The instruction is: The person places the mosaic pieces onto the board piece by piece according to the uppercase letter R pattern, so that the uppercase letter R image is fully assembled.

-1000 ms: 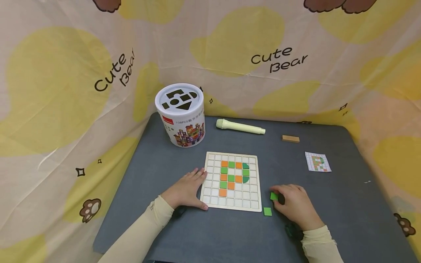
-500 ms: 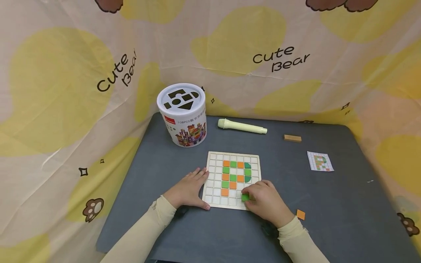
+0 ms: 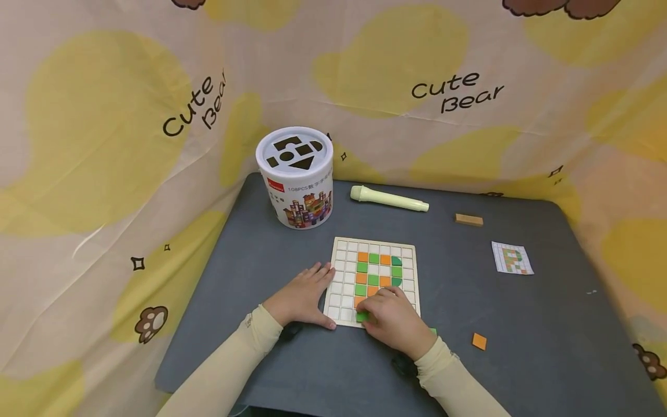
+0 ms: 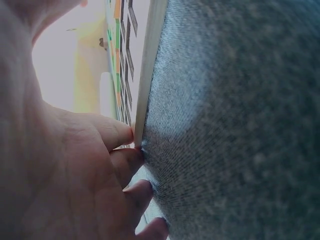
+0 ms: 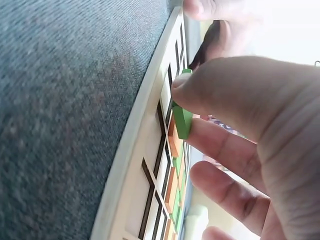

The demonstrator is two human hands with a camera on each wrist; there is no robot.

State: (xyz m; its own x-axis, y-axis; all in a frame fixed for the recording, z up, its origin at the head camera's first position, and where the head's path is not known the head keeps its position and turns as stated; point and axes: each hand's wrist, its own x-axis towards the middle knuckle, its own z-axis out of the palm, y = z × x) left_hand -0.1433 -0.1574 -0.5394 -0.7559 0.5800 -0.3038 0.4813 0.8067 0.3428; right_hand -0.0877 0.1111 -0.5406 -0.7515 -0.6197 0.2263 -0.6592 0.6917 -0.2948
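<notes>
My right hand [image 3: 392, 319] pinches a green square tile [image 5: 183, 121] between thumb and index finger. It holds the tile over the bottom row of a white gridded board [image 3: 341, 277], just below an orange tile [image 3: 359, 302]. The right wrist view shows the tile tilted at the grid. Orange and green squares with two dark green rounded pieces [image 3: 396, 261] form a P-like pattern on the board, its lower part covered by my right hand. My left hand [image 3: 302, 298] lies with fingers spread along the board's left edge, fingertips touching it in the left wrist view.
A loose orange tile [image 3: 479, 341] lies right of the board, and a green tile [image 3: 433, 331] peeks out behind my right wrist. Farther back are a printed tub [image 3: 299, 197], a pale yellow toy microphone [image 3: 389, 198], a wooden block [image 3: 469, 220] and a pattern card [image 3: 512, 258].
My right hand has carried the green tile left from the table onto the board's bottom row, uncovering the loose orange tile. The left hand stays at the board's edge. The head view has shifted slightly.
</notes>
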